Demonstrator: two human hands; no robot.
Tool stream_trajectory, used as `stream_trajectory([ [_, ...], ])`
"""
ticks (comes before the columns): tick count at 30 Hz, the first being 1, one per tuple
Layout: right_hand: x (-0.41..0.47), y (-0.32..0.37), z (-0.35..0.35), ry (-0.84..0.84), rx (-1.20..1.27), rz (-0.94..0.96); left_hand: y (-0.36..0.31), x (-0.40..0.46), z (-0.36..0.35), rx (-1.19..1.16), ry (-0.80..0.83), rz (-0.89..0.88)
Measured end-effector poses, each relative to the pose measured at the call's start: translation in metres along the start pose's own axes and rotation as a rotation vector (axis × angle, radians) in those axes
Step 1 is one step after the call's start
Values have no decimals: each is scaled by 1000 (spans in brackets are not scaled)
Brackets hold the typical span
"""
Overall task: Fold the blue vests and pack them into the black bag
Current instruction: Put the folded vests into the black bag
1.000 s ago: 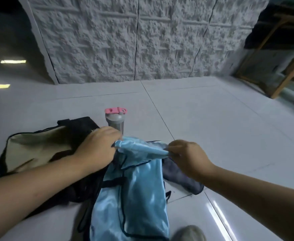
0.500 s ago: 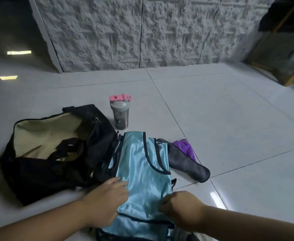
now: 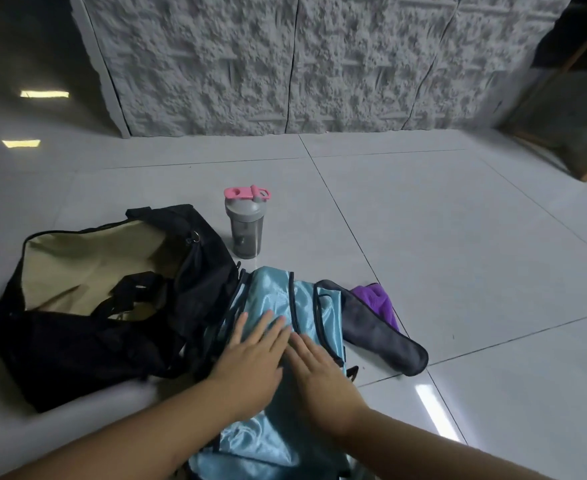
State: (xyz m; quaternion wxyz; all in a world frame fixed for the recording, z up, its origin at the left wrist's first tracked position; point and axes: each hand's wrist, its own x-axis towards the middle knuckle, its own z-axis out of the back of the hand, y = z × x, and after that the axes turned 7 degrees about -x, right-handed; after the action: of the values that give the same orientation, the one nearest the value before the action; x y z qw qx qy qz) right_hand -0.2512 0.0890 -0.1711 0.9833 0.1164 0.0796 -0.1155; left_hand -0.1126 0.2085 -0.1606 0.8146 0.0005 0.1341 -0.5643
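Underfoot, a glossy white tiled floor [image 3: 441, 237], backed by a rough grey textured wall [image 3: 285, 64]. At left on the floor, a large black fabric bag [image 3: 77, 355], gaping open to show a beige lining, black straps draped across the mouth. Touching the bag's right side, a shiny light-blue satin vest with dark piping [image 3: 271, 441], laid flat and running toward the camera. At the vest's right edge, a dark grey elongated fabric pouch [image 3: 382, 337], with a purple cloth [image 3: 377, 301] bunched at its far side. Beyond the vest, upright and apart from it, a grey shaker bottle with a pink lid [image 3: 245, 225]. On the vest's middle, left hand [image 3: 250, 362] and right hand [image 3: 320, 372] side by side, fingers straight and spread, palms pressed flat onto the fabric, gripping nothing.
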Motion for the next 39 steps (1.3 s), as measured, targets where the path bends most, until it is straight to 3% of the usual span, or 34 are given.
stream_trajectory([
  [4, 12, 2, -43, -4, -134, -210, 22, 7, -38, -75, 41, 99],
  [7, 9, -1, -69, -70, -207, -216, 35, 4, -58, -110, -66, 99],
  [16, 10, 0, -90, -207, -157, -247, 39, 3, -70, -211, -165, 93],
  [19, 11, -2, -82, -265, 8, -459, 37, -6, -63, -270, -291, 264],
  [21, 14, -7, -72, -247, 230, -664, 36, -13, -62, -366, -437, 456],
  [23, 17, -12, -59, -262, 493, -742, 34, -17, -61, -462, -471, 580],
  [26, 29, -17, -36, -276, 737, -774, 37, -13, -50, -689, -314, 754],
  [32, 40, -38, -15, -38, 1062, -978, 55, 1, -32, -954, -43, 953],
  [39, 30, -33, 5, 323, 1238, -902, 71, -8, -30, -1303, 126, 920],
])
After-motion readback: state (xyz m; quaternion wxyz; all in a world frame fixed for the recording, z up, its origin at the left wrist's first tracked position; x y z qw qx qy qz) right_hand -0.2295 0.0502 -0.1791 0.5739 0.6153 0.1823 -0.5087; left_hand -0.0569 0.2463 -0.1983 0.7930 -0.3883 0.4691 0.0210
